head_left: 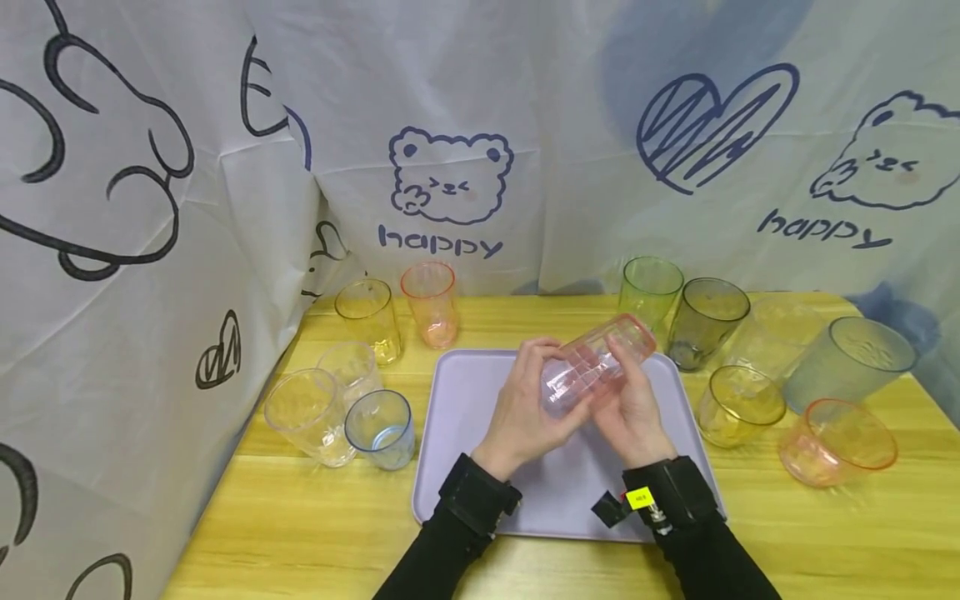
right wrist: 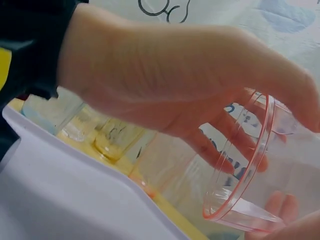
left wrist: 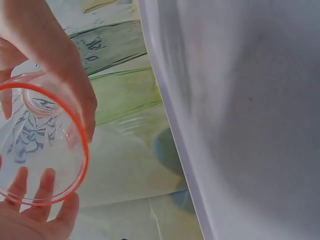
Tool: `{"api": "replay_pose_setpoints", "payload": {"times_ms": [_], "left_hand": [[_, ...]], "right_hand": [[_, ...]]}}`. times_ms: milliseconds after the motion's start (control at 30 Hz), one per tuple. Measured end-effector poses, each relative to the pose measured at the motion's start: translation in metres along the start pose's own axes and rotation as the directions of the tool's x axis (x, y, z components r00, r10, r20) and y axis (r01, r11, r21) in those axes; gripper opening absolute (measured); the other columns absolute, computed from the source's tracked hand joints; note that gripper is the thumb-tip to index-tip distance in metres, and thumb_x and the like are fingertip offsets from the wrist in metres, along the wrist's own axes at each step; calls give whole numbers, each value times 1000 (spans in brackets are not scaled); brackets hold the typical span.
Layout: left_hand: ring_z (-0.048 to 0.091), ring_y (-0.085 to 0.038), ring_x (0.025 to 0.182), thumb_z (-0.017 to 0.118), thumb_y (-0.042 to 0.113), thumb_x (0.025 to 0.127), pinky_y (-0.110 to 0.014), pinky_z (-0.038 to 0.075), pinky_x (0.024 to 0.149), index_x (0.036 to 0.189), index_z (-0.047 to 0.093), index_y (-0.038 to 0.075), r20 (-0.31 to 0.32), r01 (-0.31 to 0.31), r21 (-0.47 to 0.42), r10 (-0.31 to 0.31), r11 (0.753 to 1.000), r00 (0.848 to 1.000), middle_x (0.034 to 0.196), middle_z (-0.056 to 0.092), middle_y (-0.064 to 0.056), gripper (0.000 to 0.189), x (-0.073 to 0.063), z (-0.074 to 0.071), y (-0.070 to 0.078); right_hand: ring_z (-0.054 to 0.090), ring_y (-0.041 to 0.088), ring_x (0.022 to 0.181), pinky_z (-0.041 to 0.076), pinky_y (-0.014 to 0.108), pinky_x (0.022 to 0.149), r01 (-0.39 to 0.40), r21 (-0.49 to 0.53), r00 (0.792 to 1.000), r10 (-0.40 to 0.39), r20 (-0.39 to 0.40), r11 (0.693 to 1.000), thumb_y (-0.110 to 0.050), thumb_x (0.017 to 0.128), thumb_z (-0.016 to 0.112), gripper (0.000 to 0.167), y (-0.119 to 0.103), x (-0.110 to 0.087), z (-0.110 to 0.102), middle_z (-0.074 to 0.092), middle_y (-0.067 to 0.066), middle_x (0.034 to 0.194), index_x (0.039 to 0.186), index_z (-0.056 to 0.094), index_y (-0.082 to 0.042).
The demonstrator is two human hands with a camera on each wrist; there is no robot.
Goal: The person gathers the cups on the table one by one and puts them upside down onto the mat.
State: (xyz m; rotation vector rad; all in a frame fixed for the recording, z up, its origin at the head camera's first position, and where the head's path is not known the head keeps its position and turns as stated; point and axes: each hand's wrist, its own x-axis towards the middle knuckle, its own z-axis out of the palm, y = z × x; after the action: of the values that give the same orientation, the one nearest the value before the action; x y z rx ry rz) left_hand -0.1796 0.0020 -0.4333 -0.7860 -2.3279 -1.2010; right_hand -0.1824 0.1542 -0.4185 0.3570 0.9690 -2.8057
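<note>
Above the lavender tray point(head_left: 472, 500), a clear tumbler with a red rim point(head_left: 573, 371) is held tilted on its side by both hands. Its rim points to the upper right in the head view. My left hand point(head_left: 517, 421) grips the base end, thumb below and fingers curled over the far side. The right hand point(head_left: 633, 412) holds the rim end, with its thumb laid along the wall. In the left wrist view the open mouth of the tumbler point(left wrist: 42, 142) shows, fingers on both sides. The right wrist view has the right hand point(right wrist: 190, 85) curled around the rim.
Left of the tray stand a blue cup point(head_left: 382, 433), clear cups point(head_left: 300, 408), a yellow glass point(head_left: 367, 321) and an orange-rimmed glass point(head_left: 431, 304). On the right are green point(head_left: 648, 292), dark grey point(head_left: 705, 321), yellow point(head_left: 738, 408), orange point(head_left: 832, 446) and bluish point(head_left: 847, 367) glasses. A printed curtain hangs behind.
</note>
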Motion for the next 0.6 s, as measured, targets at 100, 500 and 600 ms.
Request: {"api": "replay_pose_setpoints", "payload": {"times_ms": [100, 500, 600], "left_hand": [[58, -24, 120, 78, 33, 79, -37, 55, 100, 126, 51, 7, 8, 24, 22, -24, 999, 1000, 130, 54, -10, 61, -1, -4, 1], [62, -28, 119, 61, 45, 94, -46, 57, 86, 144, 49, 17, 77, 249, 273, -279, 929, 957, 137, 58, -9, 59, 8, -48, 14], [65, -31, 115, 59, 46, 97, -47, 58, 84, 144, 50, 17, 81, 251, 354, -297, 901, 951, 137, 60, -9, 56, 14, -65, 17]], "right_hand": [[58, 10, 114, 48, 23, 105, 13, -22, 1000, -13, -7, 1000, -35, 98, 63, 45, 3, 1, 0, 53, -5, 123, 133, 37, -27], [65, 8, 100, 54, 20, 91, 144, -103, 988, -149, -42, 984, -24, 98, 65, 38, 20, 13, 5, 63, -8, 105, 127, 40, -28], [67, 6, 93, 53, 19, 88, 197, -141, 977, -206, -50, 970, -17, 97, 66, 38, 24, 18, 11, 63, -9, 102, 126, 42, -28]]}}
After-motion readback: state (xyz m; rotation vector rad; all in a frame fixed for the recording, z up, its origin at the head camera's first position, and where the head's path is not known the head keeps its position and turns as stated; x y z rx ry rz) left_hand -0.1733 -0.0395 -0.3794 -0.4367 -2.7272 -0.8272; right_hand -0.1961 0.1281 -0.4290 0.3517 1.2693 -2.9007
